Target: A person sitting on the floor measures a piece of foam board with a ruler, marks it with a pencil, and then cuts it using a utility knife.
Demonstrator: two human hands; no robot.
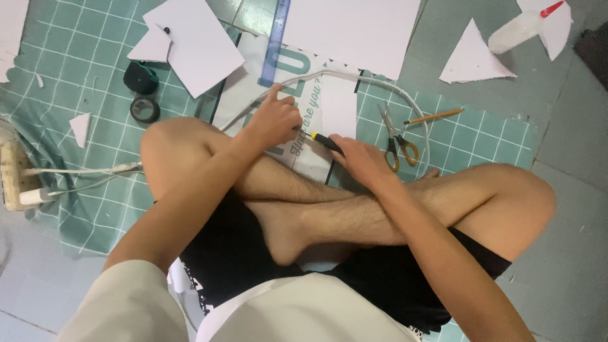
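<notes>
I sit cross-legged on the floor. My right hand [362,159] grips a black-and-yellow craft knife [324,140], its tip pointing left onto a white printed sheet [332,104] lying on the green gridded mat [95,69]. My left hand [273,119] presses down on that sheet just left of the knife tip, index finger stretched forward. A blue ruler [275,44] lies on the sheet beyond my left hand. My shins and knees hide the near part of the sheet.
Yellow-handled scissors [397,139] and a pencil [434,116] lie right of my right hand. Tape rolls [143,95] sit at left, white paper sheets [196,44] and a triangular scrap [474,56] farther off, a glue bottle [522,28] top right, a power strip [14,177] far left.
</notes>
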